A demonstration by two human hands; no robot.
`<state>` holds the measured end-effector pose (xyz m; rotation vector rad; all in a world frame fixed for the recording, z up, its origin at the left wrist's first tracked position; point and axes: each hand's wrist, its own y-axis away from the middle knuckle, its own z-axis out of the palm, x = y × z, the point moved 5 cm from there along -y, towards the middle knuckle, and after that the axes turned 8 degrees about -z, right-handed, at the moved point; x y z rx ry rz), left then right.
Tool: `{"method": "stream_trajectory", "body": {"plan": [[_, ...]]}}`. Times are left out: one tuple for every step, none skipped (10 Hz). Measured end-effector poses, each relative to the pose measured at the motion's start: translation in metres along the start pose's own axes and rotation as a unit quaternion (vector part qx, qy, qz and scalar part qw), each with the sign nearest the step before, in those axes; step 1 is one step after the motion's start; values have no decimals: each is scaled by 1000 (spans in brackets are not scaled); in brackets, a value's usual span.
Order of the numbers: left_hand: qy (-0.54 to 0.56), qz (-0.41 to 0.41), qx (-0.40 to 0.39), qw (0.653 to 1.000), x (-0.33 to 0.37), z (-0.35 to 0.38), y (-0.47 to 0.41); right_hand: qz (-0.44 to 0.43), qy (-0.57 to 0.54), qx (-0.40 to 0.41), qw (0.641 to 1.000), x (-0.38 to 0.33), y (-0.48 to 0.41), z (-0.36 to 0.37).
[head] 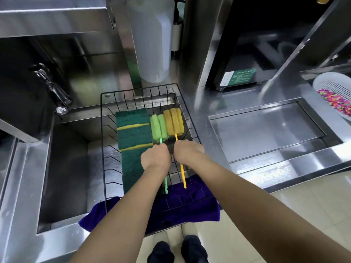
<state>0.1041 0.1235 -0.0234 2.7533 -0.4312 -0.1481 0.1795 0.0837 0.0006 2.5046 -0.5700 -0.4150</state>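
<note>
A black wire basket (106, 141) sits across the right end of a steel sink. Inside it lie dark green scouring pads (133, 130) with yellow edges, a green sponge brush (158, 128) and a yellow sponge brush (173, 121), side by side. My left hand (154, 158) is curled around the green brush's handle. My right hand (188, 153) is curled around the yellow brush's handle. Both handles stick out behind the hands toward me. A small dark object shows between the two hands, too hidden to identify.
A purple cloth (190, 207) hangs over the counter's front edge under the basket. The sink basin (66, 168) opens to the left, with a faucet (51, 88) behind it. A translucent jug (152, 40) stands at the back. A white colander (334, 92) with coloured bits sits far right.
</note>
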Motion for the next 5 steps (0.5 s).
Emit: {"method": "stream_trajectory", "body": {"plan": [[-18, 4, -5, 1000, 4, 0, -1, -7, 42, 0, 999, -1, 1, 3], [-18, 8, -7, 1000, 4, 0, 3, -16, 44, 6, 999, 2, 1, 6], [20, 24, 10, 999, 2, -8, 11, -21, -15, 8, 1000, 6, 5, 4], [61, 36, 72, 995, -9, -33, 16, -54, -92, -11, 994, 5, 12, -11], [101, 40, 154, 982, -27, -65, 18, -108, -101, 36, 988, 1, 23, -47]]}}
